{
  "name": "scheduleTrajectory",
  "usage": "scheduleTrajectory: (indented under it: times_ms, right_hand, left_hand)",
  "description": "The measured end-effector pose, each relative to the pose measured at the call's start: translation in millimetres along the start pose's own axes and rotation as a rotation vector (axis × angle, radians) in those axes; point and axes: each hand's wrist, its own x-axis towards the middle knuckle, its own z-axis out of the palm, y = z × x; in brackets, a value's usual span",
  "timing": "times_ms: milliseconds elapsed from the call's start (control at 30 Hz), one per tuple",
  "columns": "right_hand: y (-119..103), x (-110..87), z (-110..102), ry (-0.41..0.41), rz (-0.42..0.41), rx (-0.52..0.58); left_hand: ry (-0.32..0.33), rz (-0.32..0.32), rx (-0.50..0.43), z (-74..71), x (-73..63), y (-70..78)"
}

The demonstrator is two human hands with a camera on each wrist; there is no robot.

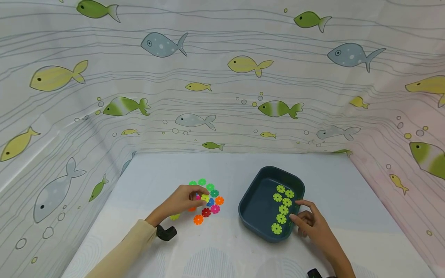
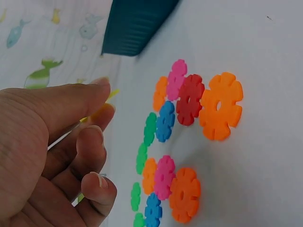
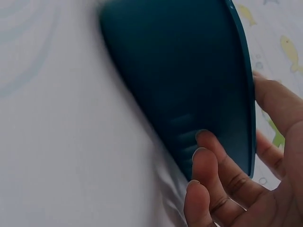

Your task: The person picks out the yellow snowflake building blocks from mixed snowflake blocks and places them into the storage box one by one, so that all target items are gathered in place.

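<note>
My left hand [image 1: 180,201] pinches a yellow-green flower-shaped plastic disc [image 1: 205,198] between thumb and forefinger, above a cluster of similar discs. In the left wrist view the held disc [image 2: 113,93] shows edge-on as a thin sliver past the fingertips. Orange [image 2: 221,106], red [image 2: 190,100], pink, blue and green discs lie flat below. At the right, my right hand [image 1: 314,224] grips the rim of a dark blue-green plastic tub [image 1: 255,216]. The right wrist view shows several fingertips against the outer wall [image 3: 175,71]. Several yellow-green discs [image 1: 283,209] lie inside the tub's right half.
A white table [image 1: 229,247] with faint blue patterns carries everything. Fish-printed cloth [image 1: 222,100] rises behind it and at both sides. One yellow-green disc [image 1: 175,217] lies beside the left forearm, which wears a black wrist device [image 1: 167,233].
</note>
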Motion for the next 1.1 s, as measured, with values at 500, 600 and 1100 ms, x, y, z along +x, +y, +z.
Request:
scheduleTrajectory:
  times_ms: [500, 600, 1100]
  right_hand:
    - [-4, 1.5, 1, 0.004, 0.057, 0.025]
    - [-4, 2.2, 1, 0.007, 0.062, 0.032]
    - [-1, 2.6, 1, 0.012, 0.053, 0.030]
  left_hand:
    - [-0.023, 0.017, -0.012, 4.4, 19.4, 16.7]
    - [-0.041, 0.028, -0.020, 6.1, 25.6, 22.2]
    - [-0.125, 0.126, -0.075, 22.7, 65.1, 56.9]
